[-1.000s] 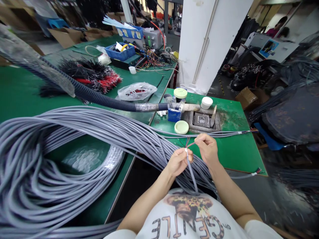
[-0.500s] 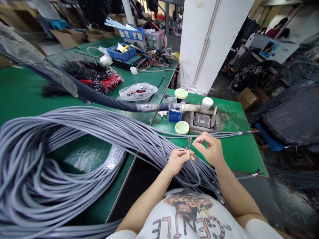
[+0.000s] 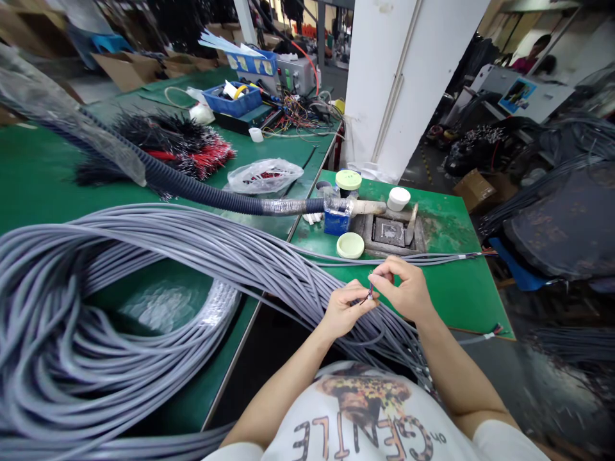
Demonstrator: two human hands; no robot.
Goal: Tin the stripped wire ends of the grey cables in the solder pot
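My left hand [image 3: 346,307] is closed round the end of a grey cable, just where its thin coloured wires [image 3: 370,291] come out. Above it, my right hand [image 3: 404,289] pinches the tips of those wires between thumb and forefinger. A big bundle of grey cables [image 3: 230,253] runs beneath both hands and loops in a coil to the left. Several grey cables [image 3: 423,259] with stripped ends lie across the green bench just beyond my right hand. Near the bench's right corner another cable end [image 3: 492,334] shows bare coloured wires.
A square metal pot [image 3: 389,230] with a scraper [image 3: 411,224] is set in the small green bench. A ribbed hose [image 3: 206,195] ends above it. Around stand a pale lid [image 3: 350,245], a white cup [image 3: 398,198] and a lidded tub [image 3: 348,180]. A white pillar [image 3: 398,83] rises behind.
My right thumb and fingers have come onto the wires, which stood free and fanned out before. My left hand has shifted slightly right with the cable end.
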